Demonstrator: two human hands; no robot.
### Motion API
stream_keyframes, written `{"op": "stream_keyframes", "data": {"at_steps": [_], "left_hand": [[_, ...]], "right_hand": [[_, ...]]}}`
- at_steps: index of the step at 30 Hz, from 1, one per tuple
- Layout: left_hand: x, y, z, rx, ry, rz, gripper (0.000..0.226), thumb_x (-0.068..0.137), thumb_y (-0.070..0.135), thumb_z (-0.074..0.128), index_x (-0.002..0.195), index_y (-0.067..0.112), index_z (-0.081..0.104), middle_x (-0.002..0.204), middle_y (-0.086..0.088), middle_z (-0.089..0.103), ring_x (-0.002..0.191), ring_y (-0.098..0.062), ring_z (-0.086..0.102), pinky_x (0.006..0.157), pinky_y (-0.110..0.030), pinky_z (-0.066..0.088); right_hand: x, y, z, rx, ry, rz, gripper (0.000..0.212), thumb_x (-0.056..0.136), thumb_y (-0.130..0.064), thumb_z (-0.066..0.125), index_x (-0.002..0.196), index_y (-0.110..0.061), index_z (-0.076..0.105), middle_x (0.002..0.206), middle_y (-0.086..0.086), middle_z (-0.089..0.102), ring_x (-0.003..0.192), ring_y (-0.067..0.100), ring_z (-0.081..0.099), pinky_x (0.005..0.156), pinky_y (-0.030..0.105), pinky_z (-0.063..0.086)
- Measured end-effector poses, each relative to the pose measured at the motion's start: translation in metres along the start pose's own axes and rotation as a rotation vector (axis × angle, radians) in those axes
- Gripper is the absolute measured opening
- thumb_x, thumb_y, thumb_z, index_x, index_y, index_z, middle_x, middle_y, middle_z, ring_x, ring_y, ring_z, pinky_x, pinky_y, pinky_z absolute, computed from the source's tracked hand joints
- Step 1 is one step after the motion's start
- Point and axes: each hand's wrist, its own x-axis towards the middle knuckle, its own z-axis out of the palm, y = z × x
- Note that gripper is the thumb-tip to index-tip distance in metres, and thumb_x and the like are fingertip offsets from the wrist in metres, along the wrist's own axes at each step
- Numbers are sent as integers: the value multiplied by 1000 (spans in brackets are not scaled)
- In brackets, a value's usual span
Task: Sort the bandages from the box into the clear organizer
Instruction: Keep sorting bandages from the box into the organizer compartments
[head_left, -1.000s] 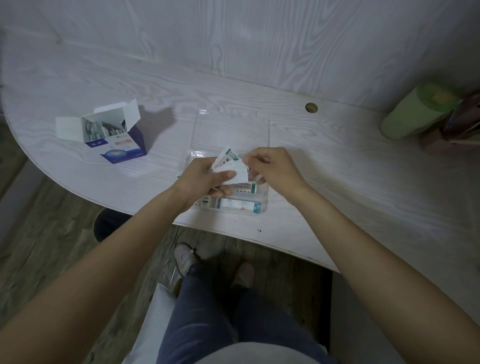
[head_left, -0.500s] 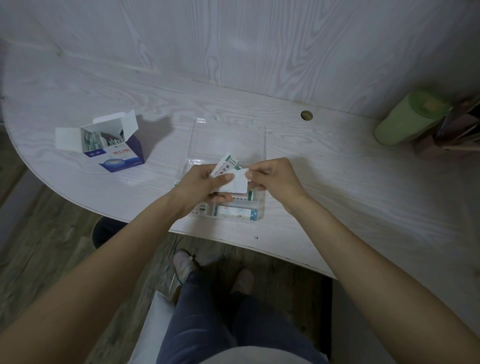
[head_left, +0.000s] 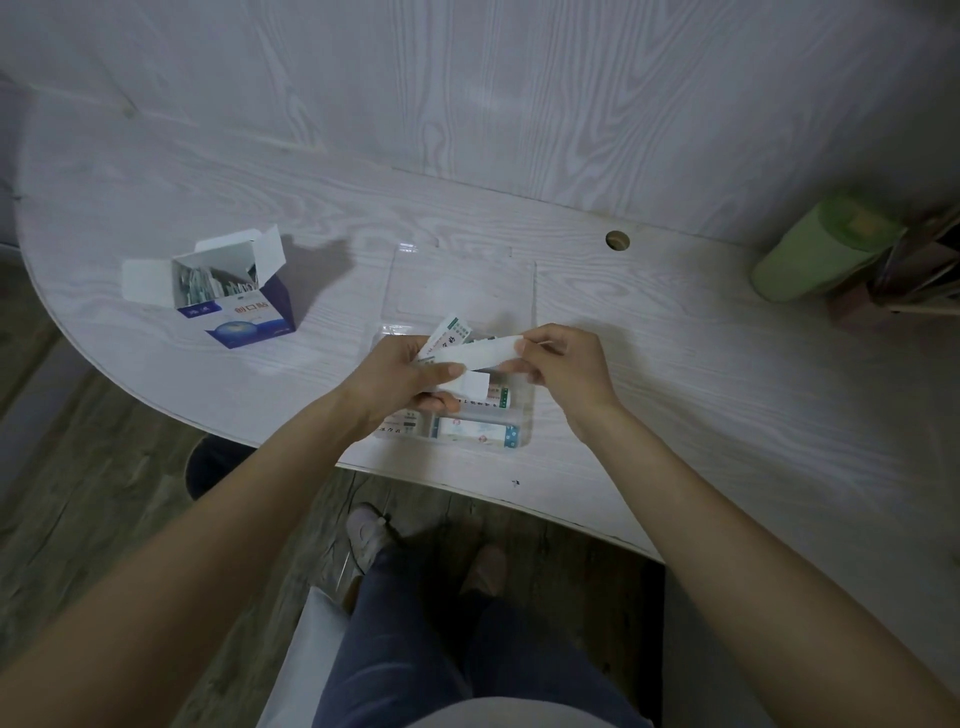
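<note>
Above the near edge of the pale wood-grain table (head_left: 675, 364), both hands work over the clear organizer (head_left: 524, 322). The left hand (head_left: 400, 379) has its fingers curled and thumb pressed down on a small fan of flat paper-wrapped bandages (head_left: 449, 335); the exact number in the fan cannot be told, though at least two printed wrappers show. The right hand (head_left: 563, 364) pinches the end of one white bandage strip (head_left: 478, 353) between thumb and fingertips, the other fingers loosely curled; the strip spans the gap to the left hand. The organizer is a shallow, transparent, rectangular plastic tray with dividers; two wrapped bandages (head_left: 478, 431) with green and red print lie flat in its nearest compartments, and a third is partly hidden under the left hand. One blue-and-white cardboard box (head_left: 244, 312) stands open to the left, well apart from the organizer, flaps up, with more wrappers upright inside. One pale green cylinder (head_left: 815, 249) lies at the far right. One round hole (head_left: 617, 240) is set in the tabletop near the wall.
</note>
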Motion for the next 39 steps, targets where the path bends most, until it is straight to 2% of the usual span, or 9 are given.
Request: {"op": "stream_keyframes", "data": {"at_steps": [4,7,10,14,18,26,31,34,39], "left_hand": [[-1,-1,-3,1,29,8,24,90,8,60,114,6,61,95,-12,69,61,-11,68,54,-14,52],[-2,-3,-5,-11,53,31,22,91,12,60,112,7,63,93,-9,70,64,-10,69,57,-15,54],[-1,-5,-8,-71,116,39,24,91,13,59,114,4,62,93,-12,70,60,-10,66,57,-17,55],[0,-6,-10,-137,243,55,16,92,10,58,107,3,62,68,-6,68,46,-12,55,59,-22,58],[1,-8,-8,-109,281,69,12,94,9,56,104,6,61,65,-6,65,45,-10,55,57,-22,56],[3,-13,-6,-104,275,68,12,94,9,55,106,7,59,73,-10,64,46,-8,59,54,-19,55],[6,-14,-3,-97,253,65,14,94,9,56,107,6,59,76,-9,64,48,-8,61,51,-18,54],[6,-14,-3,-79,248,64,14,94,9,56,108,5,59,75,-9,63,47,-7,61,49,-17,52],[5,-16,-6,-72,250,71,17,94,9,56,110,4,59,77,-9,64,48,-8,61,49,-17,51]], "right_hand": [[-2,-4,2,222,-70,86,21,91,-13,61,71,-6,60,70,5,68,66,15,70,63,18,54],[0,-3,3,190,-69,84,10,85,-1,66,76,-4,64,81,12,68,73,17,69,72,20,56],[4,-1,1,116,-53,86,15,79,7,69,83,-6,66,83,6,66,79,14,65,77,19,55],[4,5,-1,-3,-20,129,19,79,8,69,79,-10,67,83,4,67,83,18,66,75,23,56],[0,20,1,-187,15,138,21,78,1,73,70,-17,68,85,6,70,79,19,69,75,32,59],[-10,41,6,-558,-11,45,3,81,-5,72,83,-7,73,90,9,72,80,15,65,76,34,57],[-15,40,18,-1093,-67,-113,15,90,-13,58,83,-19,70,87,-4,68,81,16,62,60,24,38],[-16,44,24,-1278,-99,-232,17,93,-13,52,94,-16,69,98,0,65,86,18,61,62,25,38],[-18,49,28,-1383,-171,-355,19,97,-15,48,106,-10,64,114,8,51,96,23,55,62,29,34]]}}
